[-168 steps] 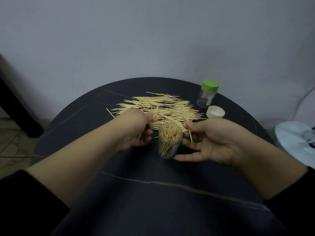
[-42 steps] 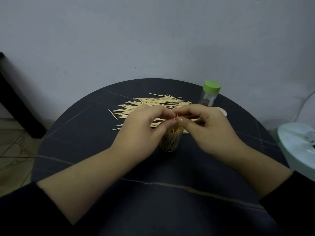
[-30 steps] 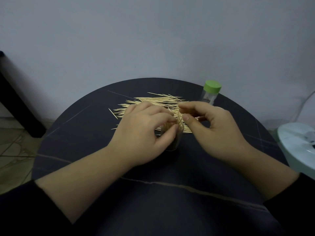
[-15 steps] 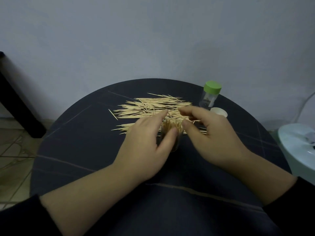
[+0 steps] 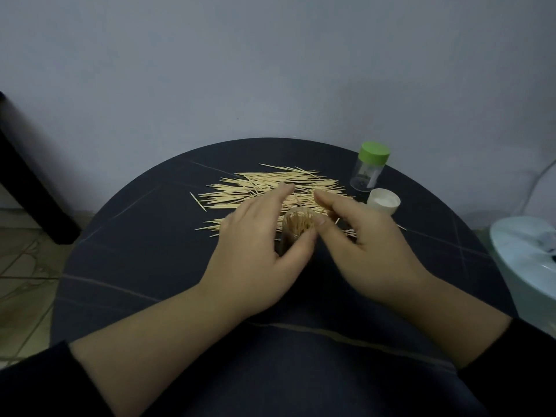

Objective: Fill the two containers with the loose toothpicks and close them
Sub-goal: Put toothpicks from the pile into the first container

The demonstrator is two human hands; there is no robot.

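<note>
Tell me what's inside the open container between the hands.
Toothpicks stand packed upright in the open container, ends near its rim. The left hand gripping it covers the lower wall, so the depth of fill is hidden.

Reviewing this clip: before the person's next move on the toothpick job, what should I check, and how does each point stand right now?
1. The open container upright, held by the left hand: ok.
2. Its fill enough for capping: cannot tell; toothpicks reach the rim.
3. The white cap free and close to the right hand: ok.
4. The loose toothpicks all collected: not ok; a pile lies on the table.
5. The green-lidded container filled: not ok; looks nearly empty, lid on.
6. Right hand free of toothpicks: cannot tell.
</note>
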